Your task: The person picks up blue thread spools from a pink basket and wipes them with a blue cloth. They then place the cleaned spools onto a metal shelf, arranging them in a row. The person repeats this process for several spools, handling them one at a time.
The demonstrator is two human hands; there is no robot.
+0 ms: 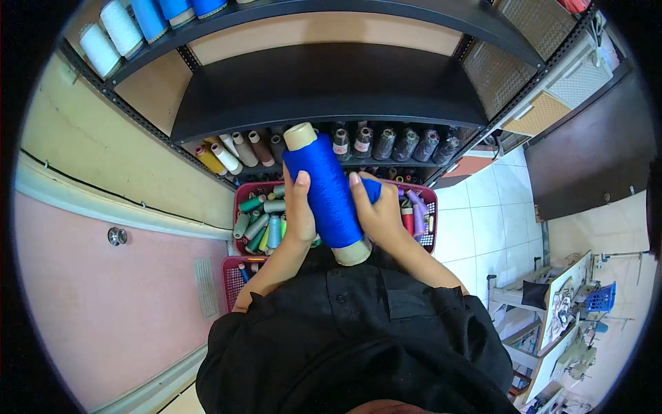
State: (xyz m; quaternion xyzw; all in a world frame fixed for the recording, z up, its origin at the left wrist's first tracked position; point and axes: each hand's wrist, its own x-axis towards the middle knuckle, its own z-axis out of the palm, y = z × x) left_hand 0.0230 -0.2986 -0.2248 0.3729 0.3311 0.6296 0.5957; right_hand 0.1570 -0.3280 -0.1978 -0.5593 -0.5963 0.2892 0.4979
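Note:
A large cone of bright blue thread point(331, 191) is held tilted in front of my chest, its pale core showing at both ends. My left hand point(301, 209) grips it along the left side, thumb across the thread. On the other side, my right hand point(381, 212) holds a small blue piece point(371, 189) that looks like cloth. The right thumb and fingers press close to the cone; the palm side is hidden. Below the cone, a magenta plastic basket point(239, 204) contains green, grey, purple and red thread spools.
A black metal shelf point(331, 83) spans the front, with blue and white thread cones point(121, 28) at upper left. Lower down stand wrapped dark spools point(385, 145). A pink door point(103, 290) is at left; sewing tables point(556, 310) stand at right across white tiles point(486, 212).

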